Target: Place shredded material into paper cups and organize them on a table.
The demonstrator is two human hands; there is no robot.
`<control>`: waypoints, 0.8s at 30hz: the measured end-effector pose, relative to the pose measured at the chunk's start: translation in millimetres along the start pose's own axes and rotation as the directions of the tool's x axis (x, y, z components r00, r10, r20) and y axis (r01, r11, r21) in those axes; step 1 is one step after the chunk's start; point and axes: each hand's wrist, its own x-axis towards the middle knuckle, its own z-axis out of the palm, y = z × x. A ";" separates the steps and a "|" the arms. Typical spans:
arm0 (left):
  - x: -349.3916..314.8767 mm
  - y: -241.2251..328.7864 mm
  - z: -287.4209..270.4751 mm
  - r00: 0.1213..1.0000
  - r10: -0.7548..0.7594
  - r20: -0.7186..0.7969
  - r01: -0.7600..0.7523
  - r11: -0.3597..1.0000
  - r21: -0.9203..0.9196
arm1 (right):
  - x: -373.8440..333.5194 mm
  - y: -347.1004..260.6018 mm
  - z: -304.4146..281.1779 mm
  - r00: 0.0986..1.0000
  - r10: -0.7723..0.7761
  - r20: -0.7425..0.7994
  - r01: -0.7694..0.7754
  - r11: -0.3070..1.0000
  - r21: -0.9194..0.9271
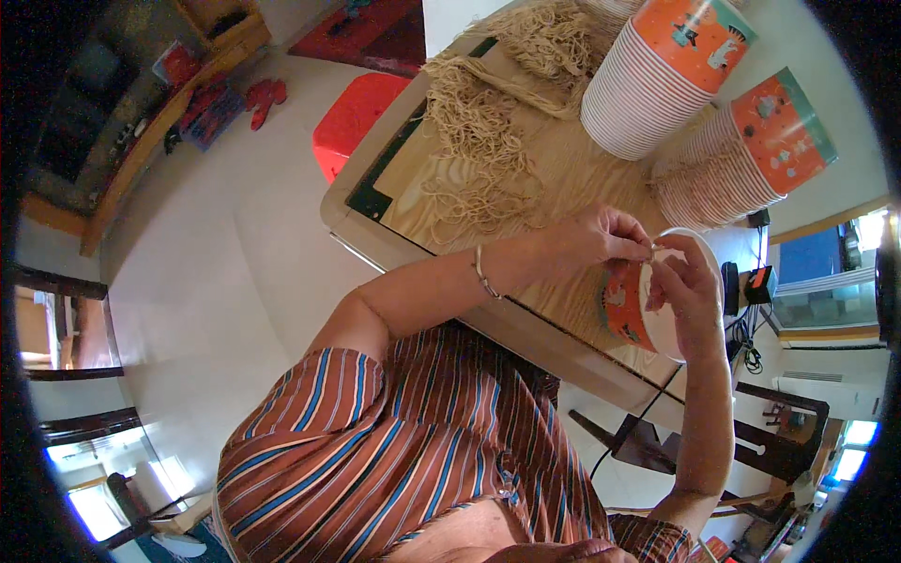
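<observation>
I've got the left hand (612,235) pinching at the rim of an orange paper cup (623,302), tilted above the bench (568,174) near its edge; the right hand (692,286) curls its fingers at that same rim. What's between the fingertips, I can't tell! Beyond: tan strands (479,122), a tall cup stack (648,84).

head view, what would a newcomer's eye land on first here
Likely the tall stack of orange-and-white paper cups at the upper right, with a second such stack beside it. Left of them sprawls a tangled heap of beige string. Below the stacks, the left hand and right hand meet at an orange paper cup.
</observation>
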 end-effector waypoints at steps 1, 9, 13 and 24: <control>0.4 -1.6 -0.5 1.000 0.000 0.001 0.000 1.000 0.000 | 0.1 -3.2 1.2 1.000 -0.022 0.004 0.023 0.998 -0.061; 0.2 11.1 3.3 0.997 0.075 0.024 -0.078 0.975 0.210 | 6.1 6.9 -3.1 0.986 -0.144 -0.084 0.124 0.971 -0.202; 4.1 0.6 -3.5 0.993 0.104 0.052 -0.113 0.968 0.223 | 6.7 6.8 -1.3 0.980 -0.171 -0.101 0.131 0.938 -0.322; 3.6 1.7 -2.6 0.990 0.106 0.096 -0.125 0.966 0.227 | 3.8 -4.5 -4.2 0.986 -0.157 -0.053 0.109 0.855 -0.506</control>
